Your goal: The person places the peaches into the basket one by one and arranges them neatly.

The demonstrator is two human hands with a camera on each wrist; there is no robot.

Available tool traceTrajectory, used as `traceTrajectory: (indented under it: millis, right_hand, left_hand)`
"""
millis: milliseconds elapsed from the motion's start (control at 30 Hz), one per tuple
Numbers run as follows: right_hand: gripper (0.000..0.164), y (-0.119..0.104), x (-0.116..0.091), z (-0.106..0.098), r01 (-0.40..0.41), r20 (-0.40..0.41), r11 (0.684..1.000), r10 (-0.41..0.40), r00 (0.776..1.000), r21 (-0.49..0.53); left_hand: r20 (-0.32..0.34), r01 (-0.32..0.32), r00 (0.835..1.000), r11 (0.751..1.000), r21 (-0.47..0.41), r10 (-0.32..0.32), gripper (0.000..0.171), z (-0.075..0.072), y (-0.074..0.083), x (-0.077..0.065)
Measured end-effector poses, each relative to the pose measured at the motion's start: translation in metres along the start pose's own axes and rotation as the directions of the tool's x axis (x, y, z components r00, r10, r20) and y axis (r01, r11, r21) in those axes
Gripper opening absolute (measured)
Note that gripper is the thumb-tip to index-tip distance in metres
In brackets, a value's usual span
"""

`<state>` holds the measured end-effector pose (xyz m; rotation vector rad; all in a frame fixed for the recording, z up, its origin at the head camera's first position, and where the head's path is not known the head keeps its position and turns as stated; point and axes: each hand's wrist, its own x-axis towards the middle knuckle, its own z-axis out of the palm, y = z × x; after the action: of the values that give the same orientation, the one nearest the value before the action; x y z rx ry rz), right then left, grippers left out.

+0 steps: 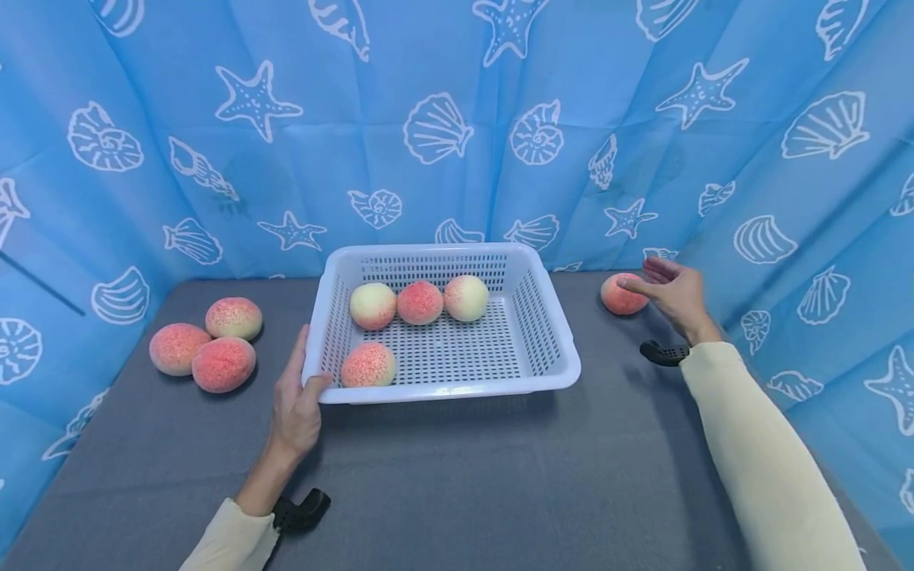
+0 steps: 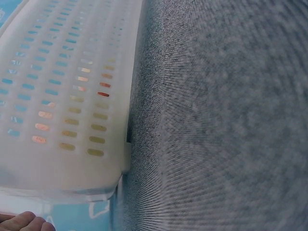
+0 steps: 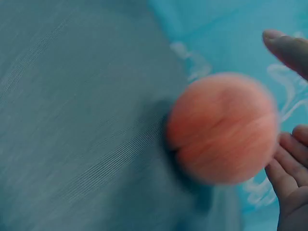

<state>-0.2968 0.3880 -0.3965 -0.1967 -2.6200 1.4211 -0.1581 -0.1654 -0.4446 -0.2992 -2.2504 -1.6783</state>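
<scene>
A white plastic basket stands on the grey cloth with several peaches in it, three in a row at the back and one peach in the front left corner. My left hand holds the basket at its front left corner, thumb over the rim and fingers along the outer side. Off to the right of the basket a single red peach sits on the cloth. My right hand is right at this peach, thumb and fingers spread apart; the right wrist view shows the peach in front of the parted thumb and fingers.
Three more peaches lie close together on the grey cloth, left of the basket. A blue curtain with white shells and starfish hangs behind the table and along both sides.
</scene>
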Motion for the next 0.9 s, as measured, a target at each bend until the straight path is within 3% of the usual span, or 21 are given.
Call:
traceTrajectory:
  millis: [233, 433, 533, 700, 900]
  right_hand:
    - [0.084, 0.024, -0.012, 0.013, -0.046, -0.03, 0.992, 0.042, 0.999, -0.117]
    - [0.079, 0.015, -0.013, 0.017, -0.027, -0.081, 0.992, 0.016, 0.997, -0.125]
    - [0.079, -0.007, -0.011, 0.017, 0.04, -0.117, 0.996, -0.05, 0.992, -0.08]
    - [0.077, -0.065, -0.01, 0.023, 0.184, -0.145, 0.983, -0.179, 0.973, 0.02]
    - [0.072, -0.132, -0.018, 0.059, 0.367, -0.008, 0.914, -0.371, 0.928, 0.172]
  left_hand:
    - [0.005, -0.006, 1.0, 1.0, -0.012, 0.006, 0.075, 0.001, -0.001, 0.0]
    - [0.012, -0.005, 1.0, 1.0, -0.021, 0.006, 0.075, 0.001, -0.001, 0.0]
    - [0.01, -0.002, 1.0, 1.0, -0.018, 0.002, 0.075, 0.001, -0.002, -0.001]
    - [0.002, 0.005, 1.0, 1.0, -0.015, -0.005, 0.075, 0.0, -0.001, 0.0]
    - [0.003, 0.011, 1.0, 1.0, -0.016, -0.011, 0.075, 0.0, 0.0, 0.0]
